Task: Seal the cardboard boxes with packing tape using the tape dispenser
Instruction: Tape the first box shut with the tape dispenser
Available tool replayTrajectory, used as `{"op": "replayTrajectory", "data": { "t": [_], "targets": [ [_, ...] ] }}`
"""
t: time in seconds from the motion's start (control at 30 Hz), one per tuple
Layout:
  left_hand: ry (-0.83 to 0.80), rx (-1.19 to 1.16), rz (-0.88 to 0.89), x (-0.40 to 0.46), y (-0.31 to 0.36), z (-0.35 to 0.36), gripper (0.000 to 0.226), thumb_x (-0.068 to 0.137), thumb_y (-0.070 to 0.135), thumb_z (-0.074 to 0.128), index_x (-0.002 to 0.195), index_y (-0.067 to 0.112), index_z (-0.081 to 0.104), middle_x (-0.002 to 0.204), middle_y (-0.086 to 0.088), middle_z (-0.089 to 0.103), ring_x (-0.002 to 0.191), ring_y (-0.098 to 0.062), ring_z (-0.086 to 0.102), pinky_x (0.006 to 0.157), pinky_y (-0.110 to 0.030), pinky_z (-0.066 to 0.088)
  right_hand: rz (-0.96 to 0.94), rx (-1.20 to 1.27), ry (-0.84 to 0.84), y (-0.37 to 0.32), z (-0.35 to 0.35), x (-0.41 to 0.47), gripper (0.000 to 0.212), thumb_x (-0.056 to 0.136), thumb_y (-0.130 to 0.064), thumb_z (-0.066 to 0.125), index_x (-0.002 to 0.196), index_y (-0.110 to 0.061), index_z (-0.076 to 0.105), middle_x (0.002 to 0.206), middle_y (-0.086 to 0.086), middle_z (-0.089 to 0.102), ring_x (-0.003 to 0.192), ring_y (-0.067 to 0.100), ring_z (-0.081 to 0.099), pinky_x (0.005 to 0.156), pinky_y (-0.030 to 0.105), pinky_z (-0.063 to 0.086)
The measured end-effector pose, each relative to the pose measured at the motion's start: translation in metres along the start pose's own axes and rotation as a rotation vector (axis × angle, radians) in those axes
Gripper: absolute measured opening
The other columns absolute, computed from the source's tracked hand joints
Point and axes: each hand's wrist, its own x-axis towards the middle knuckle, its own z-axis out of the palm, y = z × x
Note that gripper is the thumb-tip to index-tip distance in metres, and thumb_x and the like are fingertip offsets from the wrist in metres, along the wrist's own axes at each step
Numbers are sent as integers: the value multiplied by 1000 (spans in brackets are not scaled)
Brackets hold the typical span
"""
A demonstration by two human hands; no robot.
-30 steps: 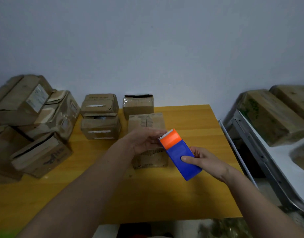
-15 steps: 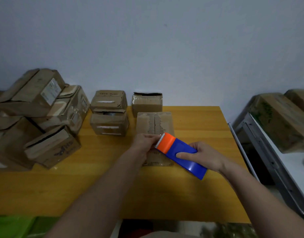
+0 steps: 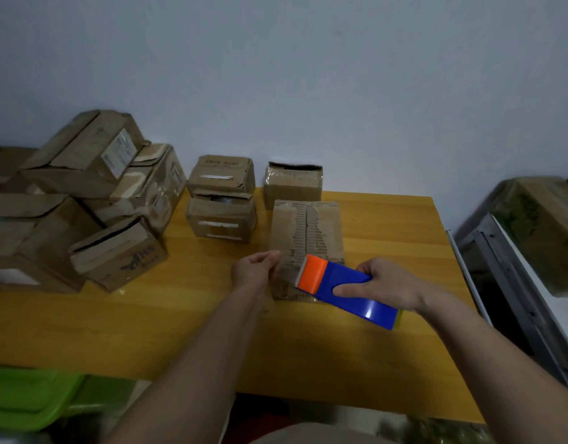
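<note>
The head view looks down on a yellow wooden table [image 3: 388, 225] set against a pale wall. The right hand [image 3: 383, 285] grips the tape dispenser [image 3: 342, 290], thumb curled over its blue body and fingers wrapped behind; the orange toothed end points away from the grip, toward the left hand [image 3: 255, 270]. That hand sits just beyond the orange end with its fingers and thumb drawn together, seemingly pinching a clear strip of tape, though the strip is too faint to confirm. Both hands hover over the near end of the long cardboard box [image 3: 308, 235], whose torn centre seam runs away from the grip toward the wall. Past that box's far end stands a small tape-wrapped box [image 3: 294, 185]. Beyond the left hand are two stacked boxes [image 3: 222, 200], and further out that way a heap of larger cartons [image 3: 84, 200]. A green bin [image 3: 26, 398] lies below the table's near edge.
</note>
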Motion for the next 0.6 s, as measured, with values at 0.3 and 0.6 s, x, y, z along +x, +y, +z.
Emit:
{"op": "replayTrajectory", "data": {
  "t": [0.3, 0.6],
  "targets": [
    [143, -77, -26, 6, -15, -12, 3, 84, 13, 73, 84, 16, 73, 76, 1, 69, 65, -9, 61, 49, -17, 49, 87, -193, -51, -16, -6, 12, 43, 65, -55, 77, 88, -21, 63, 78, -5, 71, 71, 11, 68, 61, 23, 54],
    [279, -143, -5, 23, -23, -2, 15, 90, 12, 66, 77, 19, 68, 79, 2, 67, 70, -10, 60, 56, -19, 48, 94, -401, -15, -51, -11, 51, 40, 65, -59, 76, 78, -28, 54, 75, -8, 62, 71, 12, 61, 57, 25, 46]
  ]
}}
